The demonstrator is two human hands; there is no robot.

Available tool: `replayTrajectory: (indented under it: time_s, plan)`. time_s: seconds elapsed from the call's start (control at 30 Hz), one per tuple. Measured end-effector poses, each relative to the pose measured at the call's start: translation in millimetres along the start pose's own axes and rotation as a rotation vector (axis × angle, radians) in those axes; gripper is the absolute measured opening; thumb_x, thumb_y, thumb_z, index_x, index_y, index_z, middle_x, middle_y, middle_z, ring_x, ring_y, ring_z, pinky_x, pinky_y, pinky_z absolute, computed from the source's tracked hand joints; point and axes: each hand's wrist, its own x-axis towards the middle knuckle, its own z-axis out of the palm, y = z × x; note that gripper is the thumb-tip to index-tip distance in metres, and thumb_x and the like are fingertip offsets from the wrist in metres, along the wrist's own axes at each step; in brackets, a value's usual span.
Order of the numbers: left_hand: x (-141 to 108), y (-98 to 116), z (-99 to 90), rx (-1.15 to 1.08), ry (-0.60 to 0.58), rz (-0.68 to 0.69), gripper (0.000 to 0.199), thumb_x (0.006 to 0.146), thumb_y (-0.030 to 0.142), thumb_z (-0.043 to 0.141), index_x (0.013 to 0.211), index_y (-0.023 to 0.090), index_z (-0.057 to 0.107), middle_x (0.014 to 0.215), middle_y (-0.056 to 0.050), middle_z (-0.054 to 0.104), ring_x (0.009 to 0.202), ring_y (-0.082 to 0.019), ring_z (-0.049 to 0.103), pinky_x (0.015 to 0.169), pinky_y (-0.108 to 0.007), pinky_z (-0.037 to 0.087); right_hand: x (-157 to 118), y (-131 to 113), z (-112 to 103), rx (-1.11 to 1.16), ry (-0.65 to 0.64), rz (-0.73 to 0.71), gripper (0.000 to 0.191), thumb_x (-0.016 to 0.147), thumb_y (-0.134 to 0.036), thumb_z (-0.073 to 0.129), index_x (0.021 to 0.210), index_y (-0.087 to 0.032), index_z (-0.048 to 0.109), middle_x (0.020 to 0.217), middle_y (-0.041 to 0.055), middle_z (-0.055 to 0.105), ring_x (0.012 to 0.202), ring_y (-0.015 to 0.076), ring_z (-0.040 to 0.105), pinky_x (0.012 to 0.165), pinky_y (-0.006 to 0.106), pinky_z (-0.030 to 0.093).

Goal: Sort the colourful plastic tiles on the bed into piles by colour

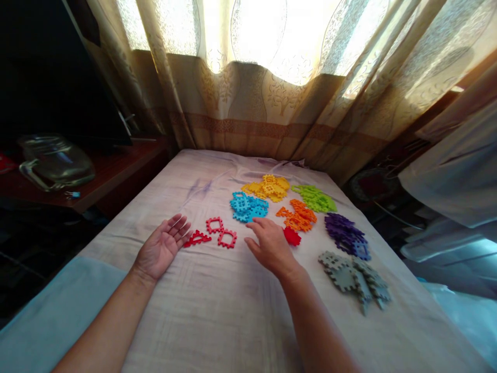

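My left hand point(163, 246) lies palm up and open on the bed sheet point(217, 311), its fingertips next to a red triangle piece point(197, 239). Two red square pieces point(215, 225) point(227, 238) lie just right of it. My right hand point(271, 244) hovers palm down over the sheet, fingers apart, holding nothing. A red piece point(292, 236) pokes out from beside its knuckles. Just beyond its fingertips sits the blue pile point(248, 206).
Sorted piles of toothed plastic pieces lie on the sheet: yellow point(268, 187), green point(314, 198), orange point(297, 215), purple point(345, 234), grey point(355, 276). A curtain point(272, 103) hangs behind the bed. A dark side table point(112, 171) with a glass jug point(54, 161) stands left.
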Motion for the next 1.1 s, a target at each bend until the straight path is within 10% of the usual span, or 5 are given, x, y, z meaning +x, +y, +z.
replayTrajectory:
  time_s: [0.23,0.63,1.1]
  plan:
    - [-1,0,3.0,-0.009,0.041,0.000,0.028,0.095,0.021,0.042,0.097,0.017,0.069,0.105,-0.008,0.073,0.099,-0.018,0.067,0.095,-0.038,0.052,0,-34,32,-0.026,-0.132,-0.084,0.032,0.090,-0.035,0.059,0.118,-0.021,0.063,0.134,0.0125,0.056,0.129,0.0280,0.044,0.105,0.046,0.034]
    - [-1,0,4.4,-0.004,0.051,-0.004,0.029,0.095,0.019,0.041,0.097,0.017,0.070,0.102,-0.006,0.073,0.096,-0.017,0.068,0.093,-0.036,0.053,-1,-31,9,-0.076,-0.246,-0.096,0.018,0.088,-0.032,0.060,0.096,-0.021,0.072,0.106,0.0088,0.068,0.101,0.0224,0.060,0.087,0.033,0.043]
    - [1,1,0.8,0.019,0.034,-0.004,0.028,0.095,0.024,0.042,0.099,0.018,0.070,0.103,-0.007,0.073,0.099,-0.019,0.068,0.091,-0.038,0.054,-21,48,-60,-0.051,-0.308,0.313,0.012,0.081,-0.027,0.065,0.089,-0.024,0.074,0.099,0.0050,0.071,0.096,0.0206,0.064,0.078,0.028,0.043]
